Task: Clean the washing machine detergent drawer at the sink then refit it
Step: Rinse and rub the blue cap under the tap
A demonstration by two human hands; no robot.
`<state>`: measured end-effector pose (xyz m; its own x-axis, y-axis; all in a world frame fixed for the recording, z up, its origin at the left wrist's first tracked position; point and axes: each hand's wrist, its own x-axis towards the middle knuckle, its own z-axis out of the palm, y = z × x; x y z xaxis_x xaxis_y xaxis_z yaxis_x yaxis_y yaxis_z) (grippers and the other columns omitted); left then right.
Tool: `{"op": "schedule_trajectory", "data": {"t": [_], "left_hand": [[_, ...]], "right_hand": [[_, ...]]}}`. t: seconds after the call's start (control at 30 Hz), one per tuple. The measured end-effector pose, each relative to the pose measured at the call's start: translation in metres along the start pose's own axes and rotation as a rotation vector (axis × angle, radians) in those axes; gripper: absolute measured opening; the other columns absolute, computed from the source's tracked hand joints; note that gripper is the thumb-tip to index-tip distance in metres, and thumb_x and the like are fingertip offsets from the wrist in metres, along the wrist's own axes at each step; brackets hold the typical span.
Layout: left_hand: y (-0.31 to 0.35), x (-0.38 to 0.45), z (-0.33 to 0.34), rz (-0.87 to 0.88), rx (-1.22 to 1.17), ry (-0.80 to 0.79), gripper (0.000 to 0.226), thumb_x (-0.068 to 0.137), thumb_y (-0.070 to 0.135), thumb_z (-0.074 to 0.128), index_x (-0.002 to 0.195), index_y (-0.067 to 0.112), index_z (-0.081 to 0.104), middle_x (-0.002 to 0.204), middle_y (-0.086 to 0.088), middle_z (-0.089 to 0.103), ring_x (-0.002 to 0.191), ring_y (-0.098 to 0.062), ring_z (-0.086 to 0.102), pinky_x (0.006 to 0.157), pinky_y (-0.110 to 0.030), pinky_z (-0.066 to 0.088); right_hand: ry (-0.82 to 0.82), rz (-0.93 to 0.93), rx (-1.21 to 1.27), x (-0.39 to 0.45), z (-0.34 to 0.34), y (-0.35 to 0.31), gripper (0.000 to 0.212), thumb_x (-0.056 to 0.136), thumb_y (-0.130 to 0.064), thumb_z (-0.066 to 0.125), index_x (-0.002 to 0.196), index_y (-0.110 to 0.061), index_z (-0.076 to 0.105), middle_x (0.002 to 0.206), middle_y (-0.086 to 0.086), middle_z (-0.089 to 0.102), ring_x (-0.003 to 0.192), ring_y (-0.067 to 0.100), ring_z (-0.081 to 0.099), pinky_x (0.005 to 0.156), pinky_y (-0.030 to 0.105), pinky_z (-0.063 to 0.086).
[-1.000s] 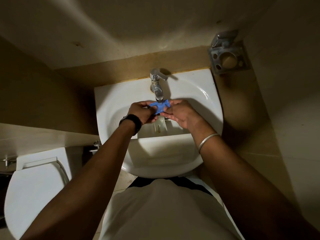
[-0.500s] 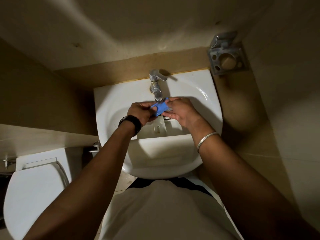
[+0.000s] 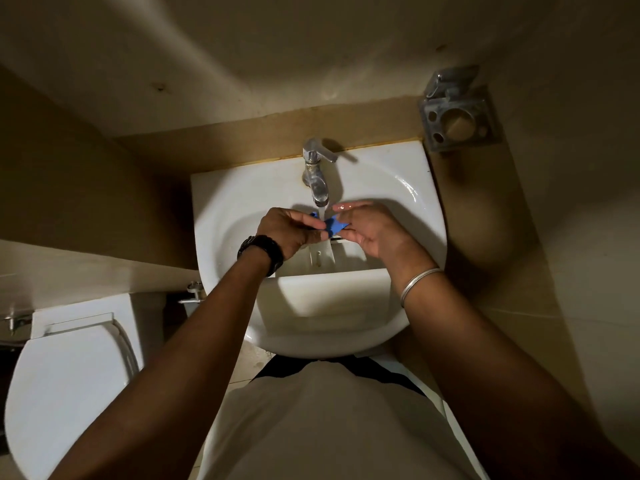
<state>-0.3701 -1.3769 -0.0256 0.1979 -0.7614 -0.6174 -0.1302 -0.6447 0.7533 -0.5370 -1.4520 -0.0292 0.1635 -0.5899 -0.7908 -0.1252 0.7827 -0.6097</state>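
A small blue plastic drawer part [image 3: 333, 224] is held under the running stream from the chrome tap [image 3: 317, 181]. My left hand [image 3: 289, 230] pinches its left end, my right hand [image 3: 372, 230] pinches its right end. Below my hands the white detergent drawer [image 3: 325, 292] lies across the white sink [image 3: 228, 209], its front toward me. Most of the blue part is hidden by my fingers.
A white toilet with closed lid [image 3: 69, 386] stands to the left of the sink. A metal toothbrush holder [image 3: 457, 112] is fixed to the wall at the upper right. Walls close in on both sides.
The blue part has been turned between my fingers under the water, and my right hand's upper fingers have lifted and spread away from it.
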Motion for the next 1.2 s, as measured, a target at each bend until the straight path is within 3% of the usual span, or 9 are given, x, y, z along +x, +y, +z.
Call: {"op": "schedule_trajectory", "data": {"t": [0.1,0.17,0.33,0.43,0.6,0.8,0.93,1.13,1.2], "left_hand": [[-0.001,0.001,0.002,0.041,-0.117,0.126,0.031,0.070,0.001,0.094,0.067,0.021,0.070,0.078,-0.001,0.077,0.084,-0.021,0.070,0.092,-0.038,0.060],[0.000,0.002,0.002,0.050,-0.135,0.190,0.038,0.076,0.000,0.090,0.077,0.020,0.058,0.085,-0.006,0.076,0.083,-0.020,0.071,0.079,-0.028,0.060],[0.001,0.002,0.003,0.087,-0.084,0.242,0.033,0.078,-0.005,0.087,0.090,0.020,0.070,0.101,-0.003,0.075,0.090,-0.023,0.074,0.078,-0.022,0.060],[0.004,-0.006,0.002,0.104,-0.037,0.268,0.030,0.076,-0.009,0.086,0.093,0.014,0.076,0.090,0.002,0.073,0.075,-0.006,0.069,0.063,-0.004,0.048],[0.009,-0.012,0.002,0.164,-0.033,0.254,0.029,0.074,-0.012,0.087,0.091,0.011,0.079,0.078,0.007,0.073,0.064,0.008,0.068,0.064,-0.006,0.051],[0.005,-0.010,0.005,0.198,-0.034,0.272,0.023,0.079,0.012,0.091,0.101,0.012,0.084,0.088,0.007,0.079,0.074,0.011,0.070,0.076,-0.007,0.054],[-0.001,-0.003,0.003,0.192,-0.077,0.257,0.020,0.091,0.013,0.081,0.111,0.010,0.082,0.100,0.001,0.080,0.079,0.009,0.070,0.084,-0.012,0.054],[0.003,0.003,0.013,0.135,-0.121,0.279,0.024,0.089,0.012,0.083,0.112,0.009,0.081,0.097,0.001,0.078,0.067,0.015,0.065,0.074,-0.004,0.051],[0.007,0.004,0.015,0.090,-0.158,0.311,0.019,0.086,0.013,0.086,0.105,0.013,0.084,0.089,0.002,0.079,0.064,0.004,0.067,0.076,-0.014,0.059]], "right_hand": [[0.058,-0.065,0.053,-0.001,0.000,0.000,0.027,0.093,0.011,0.065,0.116,-0.002,0.068,0.103,0.014,0.070,0.091,0.025,0.072,0.066,0.025,0.062],[0.091,-0.097,0.057,-0.001,0.003,0.002,0.029,0.094,0.011,0.063,0.120,-0.002,0.066,0.112,0.016,0.069,0.096,0.027,0.071,0.065,0.024,0.060],[0.034,-0.080,0.077,0.000,0.019,0.007,0.043,0.093,0.018,0.057,0.131,-0.001,0.058,0.121,0.020,0.065,0.111,0.036,0.069,0.092,0.039,0.058],[0.060,-0.091,0.036,-0.001,0.026,0.008,0.030,0.086,0.017,0.066,0.105,-0.006,0.066,0.107,0.017,0.070,0.105,0.036,0.072,0.094,0.045,0.060],[0.180,-0.197,-0.209,-0.002,0.026,0.009,0.030,0.065,-0.012,0.098,0.079,-0.012,0.071,0.085,0.014,0.077,0.079,0.028,0.078,0.071,0.040,0.066],[0.100,-0.239,-0.282,-0.007,0.021,-0.002,0.019,0.089,-0.001,0.074,0.074,-0.012,0.071,0.084,0.012,0.071,0.082,0.027,0.072,0.068,0.034,0.063],[-0.031,-0.155,-0.113,-0.010,0.017,-0.006,0.027,0.097,0.011,0.053,0.098,-0.010,0.070,0.103,0.015,0.071,0.092,0.028,0.072,0.080,0.035,0.061],[0.111,-0.093,0.072,-0.020,0.007,-0.006,0.023,0.094,0.010,0.062,0.112,-0.002,0.068,0.105,0.019,0.071,0.093,0.034,0.073,0.079,0.038,0.063],[0.112,-0.115,0.089,-0.026,0.005,-0.004,0.020,0.092,0.006,0.069,0.111,-0.001,0.069,0.107,0.021,0.073,0.093,0.034,0.075,0.078,0.036,0.064]]}}
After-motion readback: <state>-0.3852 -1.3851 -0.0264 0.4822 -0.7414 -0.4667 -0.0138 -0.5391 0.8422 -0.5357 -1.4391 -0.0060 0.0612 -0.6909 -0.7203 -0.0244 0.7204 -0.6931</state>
